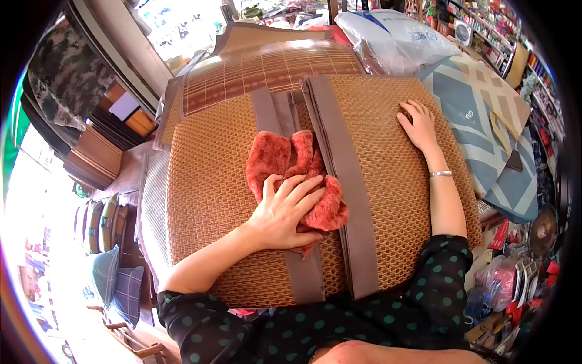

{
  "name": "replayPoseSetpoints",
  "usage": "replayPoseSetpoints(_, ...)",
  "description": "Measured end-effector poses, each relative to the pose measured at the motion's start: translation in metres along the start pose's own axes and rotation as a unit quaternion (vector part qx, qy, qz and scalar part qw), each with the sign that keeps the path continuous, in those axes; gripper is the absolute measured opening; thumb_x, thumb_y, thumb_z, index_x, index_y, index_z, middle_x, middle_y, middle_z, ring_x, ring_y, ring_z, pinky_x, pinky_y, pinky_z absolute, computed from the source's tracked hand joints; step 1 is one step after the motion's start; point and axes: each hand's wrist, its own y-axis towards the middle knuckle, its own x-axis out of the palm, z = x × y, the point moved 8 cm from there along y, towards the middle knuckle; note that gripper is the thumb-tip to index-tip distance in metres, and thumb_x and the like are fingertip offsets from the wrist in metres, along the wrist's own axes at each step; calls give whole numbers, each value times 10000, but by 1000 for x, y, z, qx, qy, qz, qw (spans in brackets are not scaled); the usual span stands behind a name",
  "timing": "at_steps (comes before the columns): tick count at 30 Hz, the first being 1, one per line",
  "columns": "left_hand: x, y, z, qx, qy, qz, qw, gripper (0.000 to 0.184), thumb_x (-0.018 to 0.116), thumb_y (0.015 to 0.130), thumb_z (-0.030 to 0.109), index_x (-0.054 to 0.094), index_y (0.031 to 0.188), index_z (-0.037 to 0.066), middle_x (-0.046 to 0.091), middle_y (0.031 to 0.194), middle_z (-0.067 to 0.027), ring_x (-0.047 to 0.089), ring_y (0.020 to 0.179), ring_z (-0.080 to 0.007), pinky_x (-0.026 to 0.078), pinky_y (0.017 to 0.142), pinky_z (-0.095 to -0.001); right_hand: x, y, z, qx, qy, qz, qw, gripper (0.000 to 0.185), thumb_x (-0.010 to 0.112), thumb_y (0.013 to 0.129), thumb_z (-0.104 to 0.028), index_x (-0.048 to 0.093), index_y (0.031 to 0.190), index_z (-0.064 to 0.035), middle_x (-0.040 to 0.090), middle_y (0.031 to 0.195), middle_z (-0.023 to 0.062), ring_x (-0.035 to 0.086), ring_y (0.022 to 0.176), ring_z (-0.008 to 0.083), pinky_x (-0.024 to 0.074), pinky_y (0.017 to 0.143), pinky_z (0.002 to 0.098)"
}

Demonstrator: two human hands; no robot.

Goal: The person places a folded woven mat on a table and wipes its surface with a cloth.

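My left hand (285, 209) presses on a crumpled red plush cloth (271, 158), its fingers bent over the cloth and its thumb along the lower edge. Beneath them lies a brown woven mat (212, 164) with a grey-brown fabric border (306, 279). A folded woven section with its own wide border (351, 200) is on the right, its edge close beside the cloth. On the upper right of this folded part rests my right hand (418, 124), open and flat with the fingers apart, a silver bracelet at the wrist.
Behind is a striped brown mat (242, 70). A white plastic package (394, 36) lies at the back right, with a blue-grey patterned fabric piece (485, 127) below it. Cushions (112, 276) stand at the lower left. Packed goods (509, 285) crowd the right side.
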Motion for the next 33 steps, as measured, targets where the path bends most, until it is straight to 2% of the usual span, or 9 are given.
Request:
replayPoseSetpoints(5, -4, 19, -41, -7, -19, 11, 1000, 547, 686, 688, 86, 593, 1226, 134, 586, 1272, -59, 512, 1204, -281, 333, 983, -481, -2, 1, -2, 0, -13, 6, 1000, 509, 501, 959, -480, 573, 1335, -144, 450, 1471, 129, 313, 1416, 304, 179, 1174, 462)
replayPoseSetpoints(10, -10, 39, -142, -184, -7, 147, 972, 579, 618, 679, -53, 596, 1223, 143, 606, 1249, -70, 524, 1206, -294, 382, 971, -478, -5, -3, -5, -13, 5, 25, 1000, 478, 519, 962, -444, 586, 1320, -135, 475, 1450, 131, 338, 1402, 305, 198, 1163, 461)
replayPoseSetpoints(12, -8, 41, -152, -194, -337, 274, 879, 555, 616, 666, -88, 605, 1190, 94, 626, 1211, -108, 569, 1160, -318, 461, 932, -444, -7, -2, -5, -25, 15, 40, 999, 449, 536, 962, -414, 602, 1300, -126, 505, 1422, 128, 364, 1385, 306, 214, 1154, 457)
replayPoseSetpoints(13, 3, 48, -131, -95, -308, 281, 904, 542, 658, 626, -83, 619, 1147, 59, 638, 1173, -149, 609, 1111, -327, 507, 905, -419, -8, 2, -5, -26, 17, 44, 999, 449, 536, 962, -414, 602, 1300, -126, 505, 1422, 128, 364, 1385, 306, 214, 1154, 457)
replayPoseSetpoints(15, -12, 65, -20, 121, -180, 108, 970, 560, 667, 673, 7, 599, 1218, 113, 568, 1293, -137, 527, 1240, -326, 456, 968, -509, -4, 1, -1, -26, 14, 46, 999, 449, 538, 955, -424, 611, 1289, -132, 514, 1411, 125, 377, 1374, 308, 220, 1149, 456)
replayPoseSetpoints(17, 19, 57, 44, 191, -40, -32, 980, 585, 703, 666, 80, 598, 1229, 198, 522, 1346, -81, 457, 1316, -282, 374, 991, -586, 0, 1, 2, -27, 15, 45, 999, 454, 544, 944, -436, 617, 1281, -141, 518, 1405, 123, 381, 1368, 308, 224, 1145, 457)
replayPoseSetpoints(27, 19, 105, -102, -89, -6, 61, 994, 561, 705, 744, 187, 591, 1289, 247, 533, 1387, -60, 428, 1343, -258, 287, 1010, -587, -10, -2, -4, -31, 32, 46, 998, 484, 531, 945, -442, 602, 1296, -116, 504, 1412, 145, 368, 1372, 317, 219, 1147, 447)
replayPoseSetpoints(30, 24, 91, -36, 33, -56, -35, 997, 594, 669, 683, 92, 613, 1251, 255, 544, 1360, -44, 416, 1343, -259, 308, 968, -555, -6, -1, -2, -21, 28, 32, 999, 485, 531, 943, -450, 605, 1289, -119, 501, 1413, 142, 361, 1375, 318, 215, 1148, 459)
replayPoseSetpoints(33, 22, 43, 47, 202, -128, -52, 970, 578, 728, 680, 236, 609, 1245, 262, 496, 1398, -50, 384, 1359, -304, 317, 942, -589, -6, -1, -2, -21, 28, 32, 999, 472, 533, 946, -441, 604, 1289, -125, 497, 1416, 139, 359, 1376, 317, 212, 1149, 464)
